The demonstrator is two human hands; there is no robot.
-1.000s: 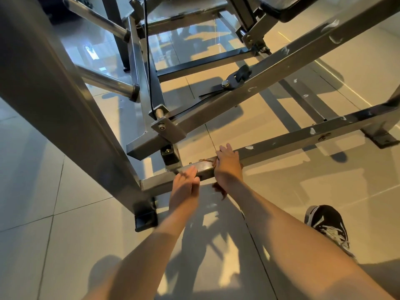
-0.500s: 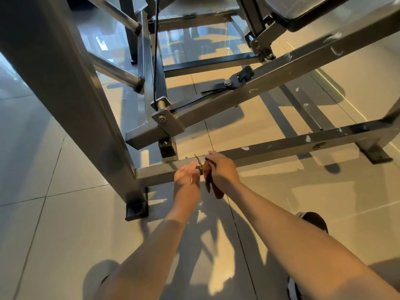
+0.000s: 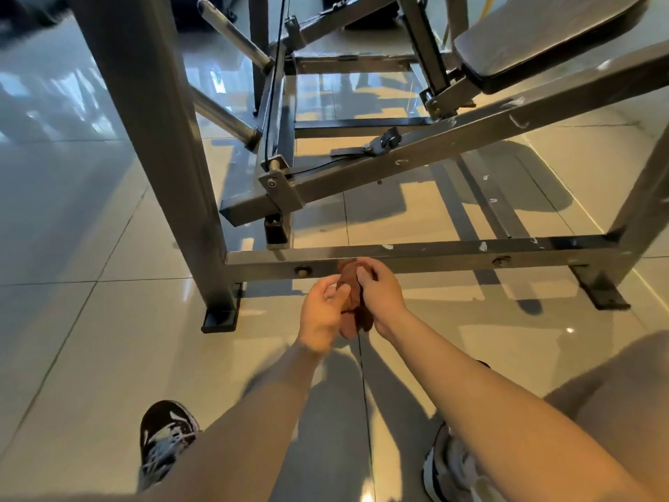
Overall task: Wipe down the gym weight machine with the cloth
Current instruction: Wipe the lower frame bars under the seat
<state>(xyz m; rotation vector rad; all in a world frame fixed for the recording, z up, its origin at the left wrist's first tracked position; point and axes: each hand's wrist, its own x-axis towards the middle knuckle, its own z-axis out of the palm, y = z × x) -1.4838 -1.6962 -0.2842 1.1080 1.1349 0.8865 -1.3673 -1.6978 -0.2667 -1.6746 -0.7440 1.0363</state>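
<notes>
The grey steel weight machine (image 3: 416, 259) fills the upper half of the view, its low horizontal base bar running left to right just beyond my hands. A small brown cloth (image 3: 353, 302) hangs bunched between both hands, a little in front of that bar. My right hand (image 3: 380, 291) grips the cloth's upper part with curled fingers. My left hand (image 3: 322, 313) pinches the cloth's left side. Neither hand touches the bar.
A thick slanted post (image 3: 155, 139) stands at left on a black foot (image 3: 221, 317). A diagonal lever bar (image 3: 434, 146) and a padded seat (image 3: 543, 34) lie beyond. My two sneakers (image 3: 166, 436) stand on the glossy tiled floor (image 3: 90, 356).
Both hands have come off the base bar and drawn back toward me with the cloth, which now hangs bunched between them. The camera has pulled back and tilted down, showing my shoes.
</notes>
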